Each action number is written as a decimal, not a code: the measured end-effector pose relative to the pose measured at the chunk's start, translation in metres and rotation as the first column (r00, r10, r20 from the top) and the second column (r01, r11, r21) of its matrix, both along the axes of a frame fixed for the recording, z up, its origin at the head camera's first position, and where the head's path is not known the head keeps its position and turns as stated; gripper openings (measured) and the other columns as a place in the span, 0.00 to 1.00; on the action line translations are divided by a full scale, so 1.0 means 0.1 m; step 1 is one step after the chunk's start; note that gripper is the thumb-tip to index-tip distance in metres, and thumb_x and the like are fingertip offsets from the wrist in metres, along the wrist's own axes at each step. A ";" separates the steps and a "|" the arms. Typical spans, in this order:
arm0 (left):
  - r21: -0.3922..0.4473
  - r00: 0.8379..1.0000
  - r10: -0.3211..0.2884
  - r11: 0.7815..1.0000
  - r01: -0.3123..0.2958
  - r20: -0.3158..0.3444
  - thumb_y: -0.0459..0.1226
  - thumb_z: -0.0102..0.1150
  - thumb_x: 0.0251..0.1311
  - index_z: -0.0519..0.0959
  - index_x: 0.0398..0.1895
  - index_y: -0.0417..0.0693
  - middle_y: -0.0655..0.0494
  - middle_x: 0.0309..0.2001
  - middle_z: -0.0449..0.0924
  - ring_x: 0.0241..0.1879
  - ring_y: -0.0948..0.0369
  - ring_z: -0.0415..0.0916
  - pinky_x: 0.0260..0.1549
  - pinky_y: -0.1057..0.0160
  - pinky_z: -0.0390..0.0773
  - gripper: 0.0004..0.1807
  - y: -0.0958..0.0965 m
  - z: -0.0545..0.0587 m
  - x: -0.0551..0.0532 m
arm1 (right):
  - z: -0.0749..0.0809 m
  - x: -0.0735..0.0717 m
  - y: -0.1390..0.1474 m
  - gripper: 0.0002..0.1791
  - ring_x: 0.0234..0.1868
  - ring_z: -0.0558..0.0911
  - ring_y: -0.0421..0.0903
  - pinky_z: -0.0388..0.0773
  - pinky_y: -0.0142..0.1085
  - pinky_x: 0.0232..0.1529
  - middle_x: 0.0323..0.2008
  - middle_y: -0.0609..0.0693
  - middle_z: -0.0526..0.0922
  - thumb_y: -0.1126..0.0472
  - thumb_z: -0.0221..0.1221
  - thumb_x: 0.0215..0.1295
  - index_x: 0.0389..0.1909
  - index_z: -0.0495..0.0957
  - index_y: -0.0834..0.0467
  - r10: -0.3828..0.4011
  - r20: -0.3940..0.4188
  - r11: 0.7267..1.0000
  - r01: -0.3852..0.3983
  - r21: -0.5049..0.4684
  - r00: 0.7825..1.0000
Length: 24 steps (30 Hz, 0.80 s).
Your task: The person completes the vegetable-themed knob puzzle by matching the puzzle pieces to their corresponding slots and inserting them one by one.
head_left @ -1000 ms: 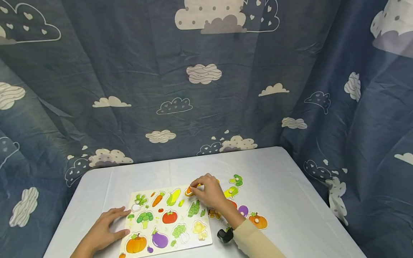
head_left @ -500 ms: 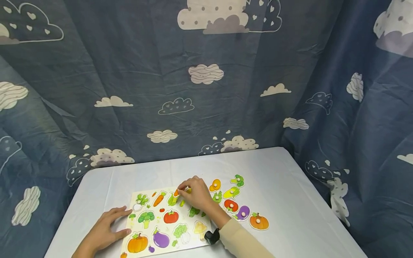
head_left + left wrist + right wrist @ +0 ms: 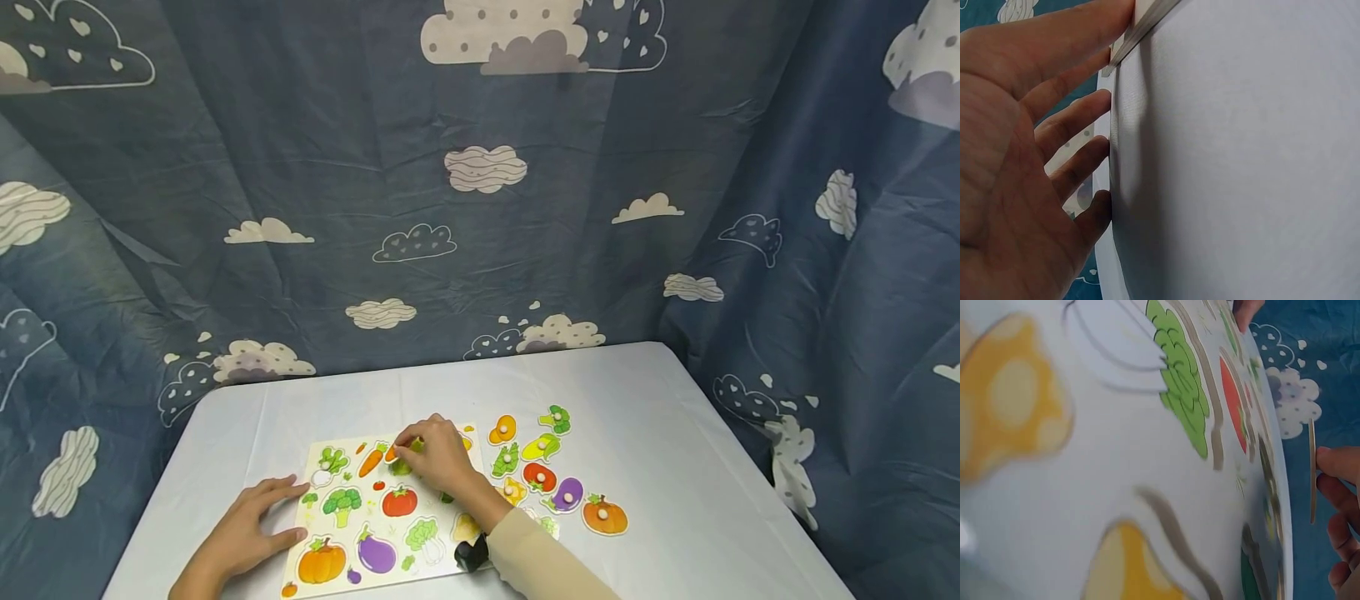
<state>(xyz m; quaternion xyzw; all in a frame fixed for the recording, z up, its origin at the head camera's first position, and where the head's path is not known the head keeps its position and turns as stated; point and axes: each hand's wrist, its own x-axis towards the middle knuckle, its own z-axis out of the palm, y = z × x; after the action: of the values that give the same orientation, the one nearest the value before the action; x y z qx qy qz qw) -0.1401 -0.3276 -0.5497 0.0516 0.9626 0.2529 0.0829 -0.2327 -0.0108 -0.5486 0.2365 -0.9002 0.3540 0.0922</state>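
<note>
My right hand point(image 3: 435, 454) pinches an orange puzzle piece point(image 3: 390, 452), probably the carrot, over the upper part of the vegetable puzzle board point(image 3: 375, 522). Edge-on in the right wrist view, the piece point(image 3: 1312, 472) is a thin wooden strip between thumb and fingertips. It overlaps the board beside the printed carrot point(image 3: 371, 462). My left hand point(image 3: 251, 529) lies at the board's left edge with fingers spread and straight. In the left wrist view, its thumb point(image 3: 1085, 28) touches the board's wooden edge point(image 3: 1141, 31). The right hand and sleeve cover part of the board's right side.
Loose knobbed pieces lie right of the board: a pumpkin point(image 3: 605, 517), an eggplant point(image 3: 566, 496), a tomato point(image 3: 539, 477), a corn point(image 3: 541, 448), a broccoli point(image 3: 556, 419) and several others. A black wrist device point(image 3: 471, 554) hangs below the right sleeve. A cloud-patterned curtain point(image 3: 315, 167) stands behind the white table.
My right hand has moved left across the top of the board with the orange piece, from the right corner to beside the printed carrot. The left hand stays at the board's edge.
</note>
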 end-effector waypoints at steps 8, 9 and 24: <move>0.020 1.000 0.000 1.000 0.000 -0.003 0.59 0.77 0.47 0.80 0.65 0.55 0.41 0.71 0.72 0.68 0.36 0.66 0.64 0.25 0.66 0.41 0.01 0.04 0.03 | -0.07 -0.02 -0.17 0.04 0.33 0.73 0.32 0.68 0.27 0.38 0.30 0.31 0.88 0.50 0.71 0.64 0.34 0.91 0.44 -0.002 0.041 1.000 0.002 0.011 0.999; 0.018 1.000 -0.002 1.000 0.002 -0.007 0.59 0.77 0.47 0.80 0.65 0.55 0.41 0.71 0.72 0.68 0.36 0.66 0.64 0.25 0.66 0.41 0.02 0.04 0.03 | -0.07 -0.02 -0.19 0.05 0.32 0.72 0.32 0.67 0.27 0.38 0.30 0.31 0.88 0.50 0.71 0.64 0.33 0.91 0.45 -0.002 0.041 1.000 0.001 0.017 0.999; 0.017 1.000 -0.001 1.000 0.001 -0.002 0.59 0.77 0.48 0.80 0.65 0.55 0.41 0.71 0.72 0.69 0.36 0.65 0.65 0.25 0.66 0.40 0.03 0.04 0.03 | -0.15 -0.01 -0.41 0.02 0.28 0.68 0.32 0.66 0.26 0.35 0.27 0.32 0.88 0.52 0.72 0.62 0.30 0.91 0.43 -0.001 -0.011 0.996 0.002 0.093 1.000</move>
<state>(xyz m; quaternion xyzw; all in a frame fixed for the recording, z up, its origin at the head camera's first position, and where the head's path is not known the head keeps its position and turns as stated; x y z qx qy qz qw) -0.1366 -0.3247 -0.5457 0.0528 0.9605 0.2608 0.0816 -0.2334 -0.0518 -0.5640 0.2416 -0.9154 0.3103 0.0862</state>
